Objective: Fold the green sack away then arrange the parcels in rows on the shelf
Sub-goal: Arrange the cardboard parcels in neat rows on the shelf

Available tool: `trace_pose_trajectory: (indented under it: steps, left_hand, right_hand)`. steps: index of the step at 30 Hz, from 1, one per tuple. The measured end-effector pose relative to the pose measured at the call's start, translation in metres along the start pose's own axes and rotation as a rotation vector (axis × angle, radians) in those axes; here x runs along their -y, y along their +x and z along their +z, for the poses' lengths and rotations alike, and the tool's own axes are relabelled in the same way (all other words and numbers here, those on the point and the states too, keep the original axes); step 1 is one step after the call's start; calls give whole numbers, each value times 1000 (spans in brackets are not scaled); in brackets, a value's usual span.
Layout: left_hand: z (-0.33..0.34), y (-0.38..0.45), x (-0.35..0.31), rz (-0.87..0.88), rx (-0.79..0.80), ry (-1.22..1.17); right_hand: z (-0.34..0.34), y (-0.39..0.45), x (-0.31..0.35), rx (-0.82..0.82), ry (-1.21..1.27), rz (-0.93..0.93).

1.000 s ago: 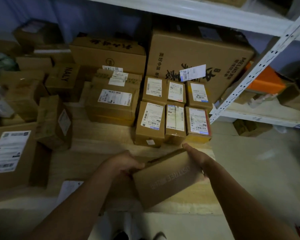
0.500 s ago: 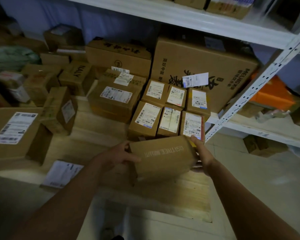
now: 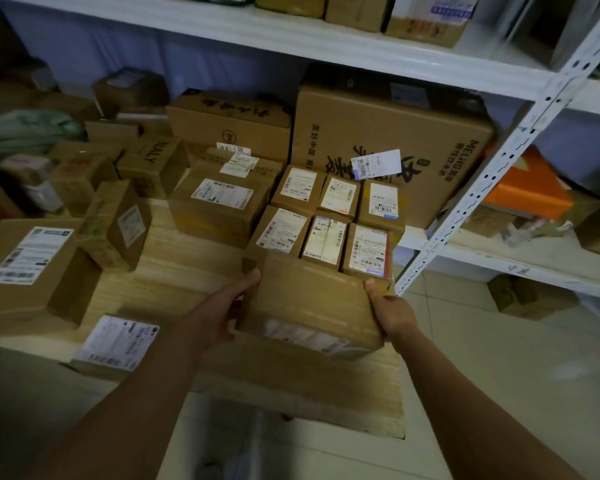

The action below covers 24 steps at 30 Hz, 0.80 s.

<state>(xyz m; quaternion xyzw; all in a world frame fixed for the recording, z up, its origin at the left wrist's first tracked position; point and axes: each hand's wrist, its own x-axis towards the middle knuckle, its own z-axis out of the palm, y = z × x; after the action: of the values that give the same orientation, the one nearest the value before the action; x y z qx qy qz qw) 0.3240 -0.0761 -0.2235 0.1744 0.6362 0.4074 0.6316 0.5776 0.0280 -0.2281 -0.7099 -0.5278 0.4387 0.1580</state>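
I hold a brown cardboard parcel (image 3: pixel 312 299) between both hands, just in front of two rows of small labelled parcels (image 3: pixel 329 216) on the wooden shelf board (image 3: pixel 174 271). My left hand (image 3: pixel 229 306) grips its left side with the thumb on the top edge. My right hand (image 3: pixel 388 306) grips its right side. A white label shows on the parcel's near face. The green sack (image 3: pixel 28 129) lies bundled at the far left behind boxes.
Large cartons (image 3: pixel 388 147) stand at the back. More parcels (image 3: pixel 25 268) lie scattered on the left, one flat parcel (image 3: pixel 115 344) at the shelf's front edge. A white upright post (image 3: pixel 499 168) rises at the right, with an orange item (image 3: pixel 527 188) beyond it.
Both hands have carried the parcel up and forward toward the rows and turned it, so its printed face has gone and a labelled face shows. The view has tilted upward.
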Motion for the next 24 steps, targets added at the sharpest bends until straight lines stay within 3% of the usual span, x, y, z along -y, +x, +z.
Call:
trace_pose_trajectory:
  steps: [3, 5, 8, 11, 17, 24]
  left_hand:
    - [12, -2, -5, -49, 56, -39]
    - [21, -2, -8, -103, 58, -5]
    - [31, -3, -6, -194, -6, 53]
    - [35, 3, 6, -256, -69, 146]
    - [54, 27, 24, -164, 70, 31]
    - [84, 49, 32, -49, -58, 179]
  right_hand:
    - [-5, 2, -6, 71, -28, 67]
    - [-11, 2, -10, 91, 125, 80]
    - [-22, 1, -16, 171, 372, 84]
    - [-26, 2, -21, 215, 349, 64]
    - [-23, 17, -37, 24, 208, 83]
    - [-23, 37, -46, -80, 72, 54]
